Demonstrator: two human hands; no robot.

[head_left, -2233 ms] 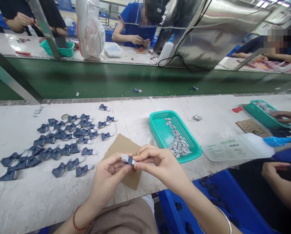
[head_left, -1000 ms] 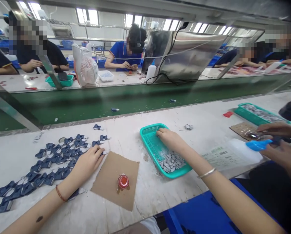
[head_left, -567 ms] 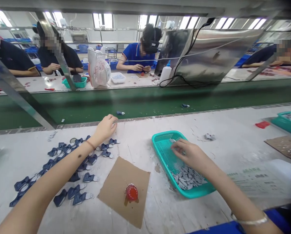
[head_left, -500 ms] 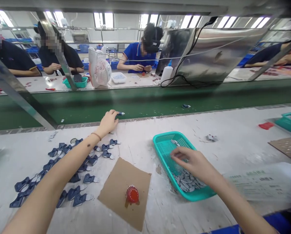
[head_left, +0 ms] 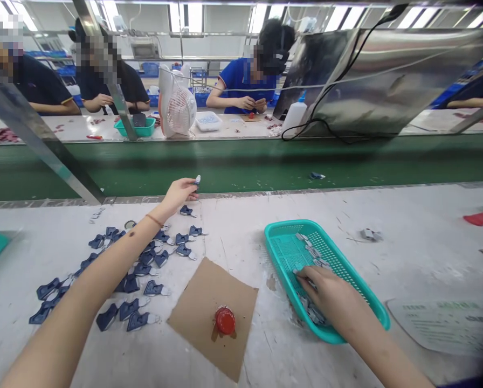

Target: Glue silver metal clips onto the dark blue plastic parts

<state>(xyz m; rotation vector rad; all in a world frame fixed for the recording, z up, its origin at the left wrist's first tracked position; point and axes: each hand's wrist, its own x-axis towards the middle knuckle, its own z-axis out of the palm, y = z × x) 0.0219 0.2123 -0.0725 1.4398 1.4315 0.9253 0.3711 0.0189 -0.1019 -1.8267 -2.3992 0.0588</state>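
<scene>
Navy with a pale grey tip, a small part (head_left: 197, 181) is pinched in the left hand (head_left: 179, 195), left of centre in the upper half. At lower right, the right hand (head_left: 327, 293), fingertips nearly together, is inside a green perforated basket (head_left: 282, 250) of grey pieces (head_left: 313, 251); whether it grips one is unclear. Similar navy parts (head_left: 153, 289) lie lower left.

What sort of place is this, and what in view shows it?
Probably a factory assembly line: many matching dark blue parts lie on the near bench, a long green strip, perhaps a conveyor, runs past it, and several people line the far bench.
</scene>
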